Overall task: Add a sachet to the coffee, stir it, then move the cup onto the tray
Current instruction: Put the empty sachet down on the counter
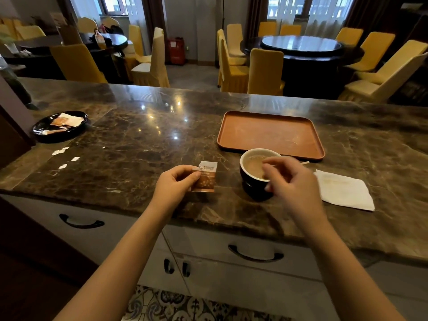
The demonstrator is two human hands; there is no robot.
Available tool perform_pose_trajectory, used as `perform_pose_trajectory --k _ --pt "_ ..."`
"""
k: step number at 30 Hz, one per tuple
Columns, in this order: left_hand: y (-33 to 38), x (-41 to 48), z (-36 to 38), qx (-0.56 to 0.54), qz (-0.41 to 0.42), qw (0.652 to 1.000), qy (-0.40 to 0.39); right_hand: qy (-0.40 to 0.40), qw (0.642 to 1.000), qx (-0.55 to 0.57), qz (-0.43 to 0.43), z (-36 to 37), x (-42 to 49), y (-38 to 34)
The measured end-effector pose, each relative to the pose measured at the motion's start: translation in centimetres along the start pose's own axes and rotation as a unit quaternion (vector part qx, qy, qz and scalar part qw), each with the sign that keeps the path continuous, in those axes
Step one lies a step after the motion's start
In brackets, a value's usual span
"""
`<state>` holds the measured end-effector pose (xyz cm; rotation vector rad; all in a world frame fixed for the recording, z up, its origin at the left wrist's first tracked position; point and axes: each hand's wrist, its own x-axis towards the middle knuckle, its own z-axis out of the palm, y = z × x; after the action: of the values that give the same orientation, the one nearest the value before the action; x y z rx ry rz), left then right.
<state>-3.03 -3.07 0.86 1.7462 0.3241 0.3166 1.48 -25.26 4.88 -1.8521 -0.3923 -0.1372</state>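
While the left hand (176,181) is pinching a small glossy brown-and-white sachet (205,177) by its left edge, the right hand (292,179) is hovering over the cup (253,172) with fingers curled; whether it is gripping anything cannot be told. The round cup, dark outside and white inside, is holding pale milky coffee and sitting between the 2 hands on the polished brown marble counter (139,144). A thin stick (304,162) is poking out just beyond the right hand. A rectangular orange tray (271,133) with rounded corners is lying just past the cup. A crumpled white napkin (345,189) is lying right of the right hand. Far left of the left hand, a shiny black plate (46,133) is holding more sachets.
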Motion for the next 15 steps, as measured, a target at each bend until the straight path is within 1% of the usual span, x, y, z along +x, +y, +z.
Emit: perform_pose_trajectory --k 2,4,7,9,12,15 --pt "-0.7 1.1 -0.1 0.023 -0.012 0.999 0.019 0.074 0.997 -0.008 0.016 -2.0 0.5 1.0" --pt "-1.4 2.2 -0.1 0.073 -0.013 0.996 0.040 0.128 0.991 -0.021 0.035 -3.4 1.2 2.1" --pt "-2.1 3.5 0.1 0.167 -0.007 0.984 0.065 0.167 0.982 -0.050 0.071 -4.4 2.2 3.4" --pt "-2.3 4.1 0.3 0.228 0.001 0.970 0.089 0.153 0.981 -0.057 0.105 -4.5 2.8 3.8" --pt "-2.5 4.8 0.6 0.310 0.015 0.944 0.109 0.097 0.981 -0.031 0.166 -4.4 3.6 3.7" --pt "-2.9 5.1 0.8 0.364 0.032 0.922 0.126 0.056 0.981 0.010 0.185 -4.3 3.9 3.4"
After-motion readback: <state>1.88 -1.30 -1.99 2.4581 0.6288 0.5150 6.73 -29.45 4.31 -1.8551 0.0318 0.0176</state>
